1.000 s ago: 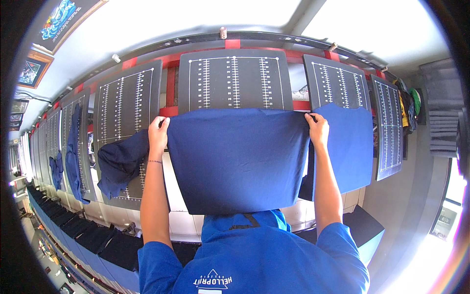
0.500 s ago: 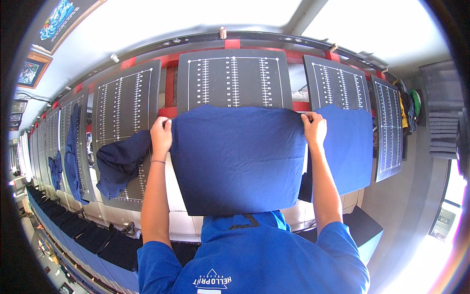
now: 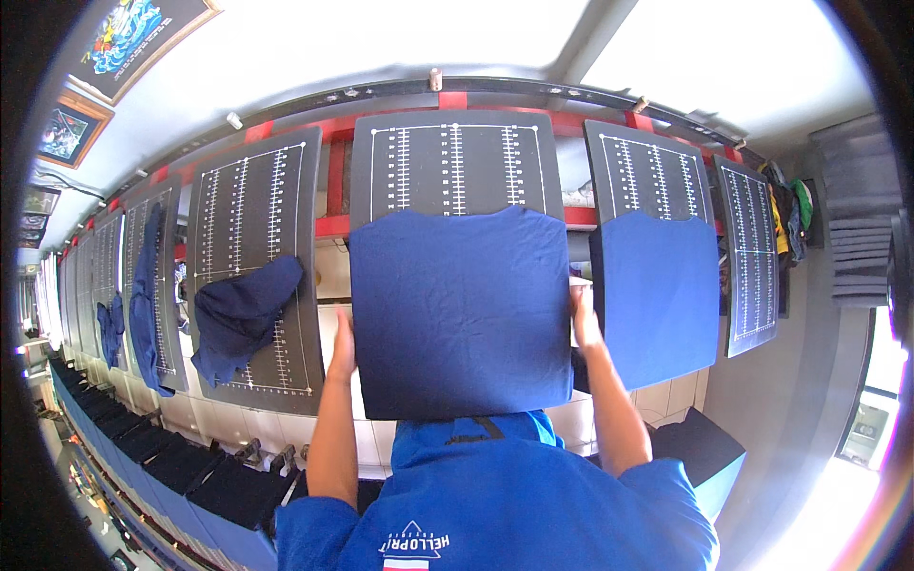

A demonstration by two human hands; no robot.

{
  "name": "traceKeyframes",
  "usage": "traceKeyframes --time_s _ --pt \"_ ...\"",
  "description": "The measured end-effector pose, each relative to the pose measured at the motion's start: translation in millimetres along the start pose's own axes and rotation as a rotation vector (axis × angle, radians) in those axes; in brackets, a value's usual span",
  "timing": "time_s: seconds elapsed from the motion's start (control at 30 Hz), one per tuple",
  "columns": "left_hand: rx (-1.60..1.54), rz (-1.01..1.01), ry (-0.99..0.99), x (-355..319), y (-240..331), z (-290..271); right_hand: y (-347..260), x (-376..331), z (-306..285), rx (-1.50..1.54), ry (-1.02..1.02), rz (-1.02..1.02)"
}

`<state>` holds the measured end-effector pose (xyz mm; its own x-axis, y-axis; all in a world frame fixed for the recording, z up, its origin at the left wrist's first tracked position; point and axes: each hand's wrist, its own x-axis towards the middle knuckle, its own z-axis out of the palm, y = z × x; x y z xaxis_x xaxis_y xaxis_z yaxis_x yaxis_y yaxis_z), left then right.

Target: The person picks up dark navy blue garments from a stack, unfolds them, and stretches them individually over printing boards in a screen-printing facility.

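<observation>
A navy blue T-shirt (image 3: pixel 461 314) lies stretched over the lower part of a black printing board (image 3: pixel 476 171) in front of me. White ruler lines show on the bare upper part of the board. My left hand (image 3: pixel 344 344) is at the shirt's left edge, fingers stretched upward along the side. At the right edge is my right hand (image 3: pixel 585 316), its fingers also extended along the side. Neither hand grips the cloth visibly, and the fingers on the far side of the edges are partly hidden.
To the right, another board carries a smooth navy shirt (image 3: pixel 655 295). A crumpled navy shirt (image 3: pixel 246 314) lies on the board to the left, with more boards beyond. A red frame (image 3: pixel 333 181) runs behind them. Dark cloth-covered boards (image 3: pixel 233 490) line the lower left.
Both hands have let go of the shirt's upper corners and moved down along its sides, closer together. The shirt now lies flatter and narrower on the board.
</observation>
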<state>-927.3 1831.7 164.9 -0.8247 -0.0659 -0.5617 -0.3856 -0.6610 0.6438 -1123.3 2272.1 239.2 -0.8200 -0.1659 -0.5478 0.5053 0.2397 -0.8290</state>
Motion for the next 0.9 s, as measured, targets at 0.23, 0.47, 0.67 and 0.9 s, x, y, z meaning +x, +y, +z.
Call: traceKeyframes --time_s 0.23,0.47,0.67,0.9 --pt "0.074 -0.07 0.239 -88 -74 -23 188 -90 -35 0.618 -0.095 0.456" --pt "-0.115 0.061 0.393 -83 -70 -30 194 -95 -52 0.681 -0.071 0.396" --pt "-0.118 0.111 0.436 -83 -61 -21 194 -92 -54 0.67 -0.116 0.475" --pt "0.035 0.013 0.323 -78 -69 -25 177 -81 -47 0.268 -0.119 0.406"
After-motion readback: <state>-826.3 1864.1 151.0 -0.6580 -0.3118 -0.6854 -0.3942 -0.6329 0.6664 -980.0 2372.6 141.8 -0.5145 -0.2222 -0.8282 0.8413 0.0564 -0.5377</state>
